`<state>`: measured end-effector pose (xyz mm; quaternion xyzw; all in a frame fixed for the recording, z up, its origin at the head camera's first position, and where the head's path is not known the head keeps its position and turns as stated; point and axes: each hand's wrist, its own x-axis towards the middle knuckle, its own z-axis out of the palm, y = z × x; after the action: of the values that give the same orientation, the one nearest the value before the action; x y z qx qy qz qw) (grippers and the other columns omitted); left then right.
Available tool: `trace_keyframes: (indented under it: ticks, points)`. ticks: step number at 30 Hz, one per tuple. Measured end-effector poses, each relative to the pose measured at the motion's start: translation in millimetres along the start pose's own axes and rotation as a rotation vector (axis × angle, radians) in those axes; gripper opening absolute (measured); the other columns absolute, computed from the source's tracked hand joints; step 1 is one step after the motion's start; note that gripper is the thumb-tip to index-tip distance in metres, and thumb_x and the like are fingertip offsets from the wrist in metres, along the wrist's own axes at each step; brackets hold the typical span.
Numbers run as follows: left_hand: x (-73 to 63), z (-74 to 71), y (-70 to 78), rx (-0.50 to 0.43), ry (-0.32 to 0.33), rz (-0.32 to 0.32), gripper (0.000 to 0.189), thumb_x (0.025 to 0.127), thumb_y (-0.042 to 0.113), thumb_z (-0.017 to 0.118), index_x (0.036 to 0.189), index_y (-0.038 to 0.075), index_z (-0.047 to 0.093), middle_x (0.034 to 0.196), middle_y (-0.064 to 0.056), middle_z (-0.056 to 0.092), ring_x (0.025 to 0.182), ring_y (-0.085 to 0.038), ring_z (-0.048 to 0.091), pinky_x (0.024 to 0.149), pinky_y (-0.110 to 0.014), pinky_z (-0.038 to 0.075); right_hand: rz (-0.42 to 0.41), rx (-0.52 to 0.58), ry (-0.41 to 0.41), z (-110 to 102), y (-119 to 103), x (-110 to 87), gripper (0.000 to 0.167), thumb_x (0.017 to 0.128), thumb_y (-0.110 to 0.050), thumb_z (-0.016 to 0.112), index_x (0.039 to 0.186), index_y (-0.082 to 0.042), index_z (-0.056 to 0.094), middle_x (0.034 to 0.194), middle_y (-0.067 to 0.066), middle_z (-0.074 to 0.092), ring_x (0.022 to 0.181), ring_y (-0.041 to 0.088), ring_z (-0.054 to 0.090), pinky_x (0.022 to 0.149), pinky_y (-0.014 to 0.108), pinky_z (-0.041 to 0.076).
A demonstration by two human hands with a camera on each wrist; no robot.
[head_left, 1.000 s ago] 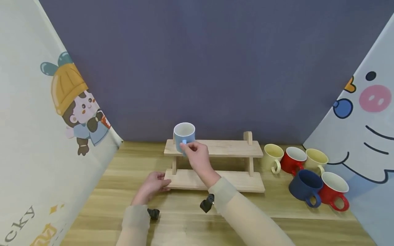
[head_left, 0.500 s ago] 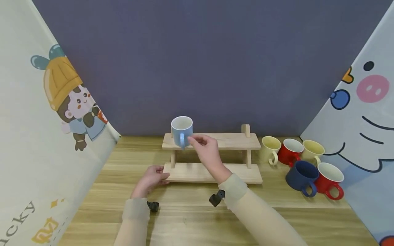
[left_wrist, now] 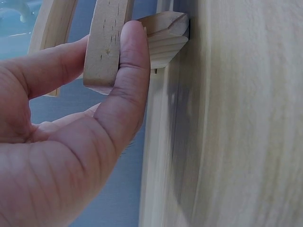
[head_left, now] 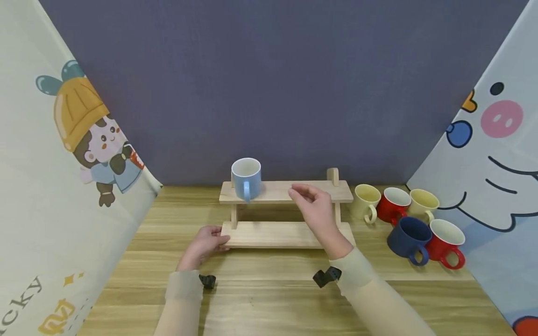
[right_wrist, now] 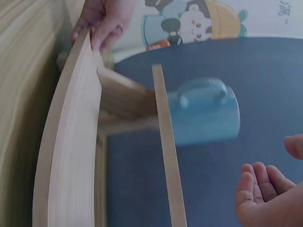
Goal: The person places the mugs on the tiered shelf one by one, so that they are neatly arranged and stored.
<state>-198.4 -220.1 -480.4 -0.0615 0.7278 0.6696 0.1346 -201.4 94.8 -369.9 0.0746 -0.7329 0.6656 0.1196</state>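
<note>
A light blue mug [head_left: 246, 179] stands upright on the left end of the upper shelf of a two-tier wooden rack [head_left: 290, 235], its handle facing the front. My left hand [head_left: 207, 245] grips the left end of the lower shelf; in the left wrist view the thumb and fingers pinch the board's end [left_wrist: 105, 47]. To the right of the mug, my right hand [head_left: 315, 210] hovers before the upper shelf, fingers loosely bent and holding nothing. The right wrist view shows that hand's fingers [right_wrist: 265, 189] apart from the mug.
Right of the rack stand two yellow mugs [head_left: 366, 203], two red mugs [head_left: 446, 242] and a dark blue mug [head_left: 408, 240], close together on the wooden table [head_left: 269, 303]. A dark panel [head_left: 269, 93] rises behind, with printed white panels at both sides.
My right hand has let go of the light blue mug's handle and moved right, away from it. The mug stays on the upper shelf, and my left hand keeps its grip on the rack.
</note>
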Motion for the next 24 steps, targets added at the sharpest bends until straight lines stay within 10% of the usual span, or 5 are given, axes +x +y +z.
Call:
trace_keyframes:
  ticks: [24]
  points:
    - [-5.5,1.6,-1.4,-0.008,0.018,0.016,0.055,0.097,-0.008,0.062,0.140,-0.027,0.033,0.126,-0.036,0.049,0.090,-0.029,0.064,0.080,-0.042,0.064,0.088,-0.347,0.278,-158.9,17.1,-59.9,0.043,0.095,-0.029,0.077,0.127,-0.001,0.070,0.108,-0.010,0.072,0.092,-0.004,0.065,0.078,0.007,0.053]
